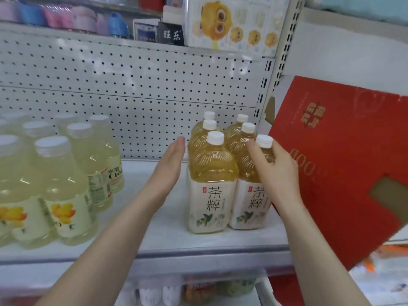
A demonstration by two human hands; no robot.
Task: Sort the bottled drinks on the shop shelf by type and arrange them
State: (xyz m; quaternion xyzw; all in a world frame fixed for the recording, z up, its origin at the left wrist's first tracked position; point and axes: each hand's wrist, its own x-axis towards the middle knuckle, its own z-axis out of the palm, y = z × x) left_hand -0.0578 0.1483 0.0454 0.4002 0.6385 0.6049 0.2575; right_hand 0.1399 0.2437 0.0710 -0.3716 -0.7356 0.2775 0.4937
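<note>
We see the right hand (273,164) curled round the shoulder of the front right tea bottle (249,197), with the fingers wrapped just under its white cap. The left hand (170,160) is held flat with straight fingers, its palm turned toward the front left tea bottle (213,173) and just beside it; we cannot tell whether it touches.

These two stand at the front of a tight block of six tea bottles (229,138), two columns of three running back toward the pegboard back panel (132,85). Each is filled nearly to the neck with clear amber liquid, has a white screw cap, and the front two show white labels with dark characters. The block stands upright at the right end of the shelf (165,230).

Well apart, at the left end of the same shelf, we see a cluster of pale lemon drink bottles (61,177), wider in the mouth, holding cloudy pale yellow liquid under whitish caps, with a yellow flower on their labels.

Just right of the tea bottles, behind the right hand, a red cardboard box (331,162) leans tilted, with a cut-out opening in its face. On the level above stand packs printed with a yellow cartoon figure (231,25).
</note>
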